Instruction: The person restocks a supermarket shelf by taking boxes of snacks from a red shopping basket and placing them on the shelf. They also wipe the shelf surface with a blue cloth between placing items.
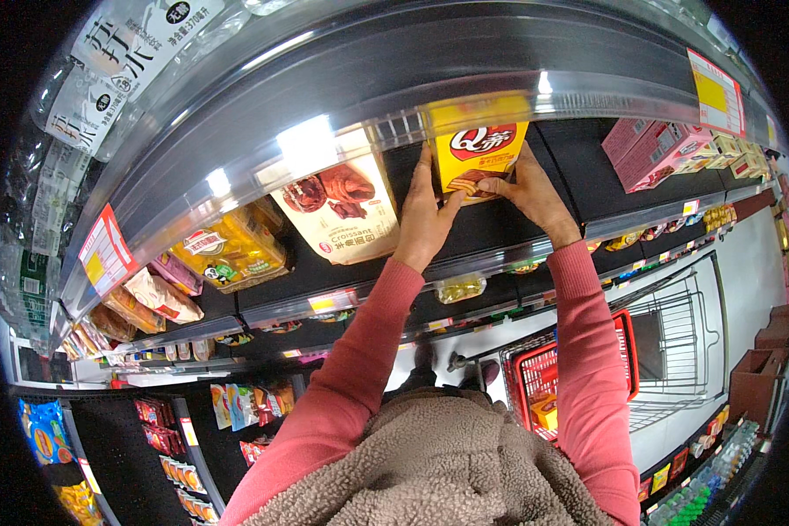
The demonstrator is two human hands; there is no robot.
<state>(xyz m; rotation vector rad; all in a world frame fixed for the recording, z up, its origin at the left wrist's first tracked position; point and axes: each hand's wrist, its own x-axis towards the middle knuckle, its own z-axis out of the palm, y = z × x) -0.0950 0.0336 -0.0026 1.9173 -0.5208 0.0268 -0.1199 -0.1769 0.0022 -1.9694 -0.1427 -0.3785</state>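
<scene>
Both my hands hold a yellow snack box (477, 148) with a red oval logo, upright on a black shelf (407, 174). My left hand (427, 214) grips its left side, and my right hand (539, 194) grips the right side. The thumbs meet near the lower front, over a picture of chocolate cake. The clear plastic edge of the shelf above covers the top of the box. Left of my left hand stands a cream-coloured croissant package (345, 204), and beyond it a yellow bag of packaged bread (233, 250).
Pink cartons (654, 151) stand farther right on the shelf. Below on the right, a red plastic basket (529, 368) with a yellow box (544, 411) sits at a wire shopping cart (680, 329). Bottled drinks (115, 72) line the upper left. Hanging snack packs (154, 421) are at lower left.
</scene>
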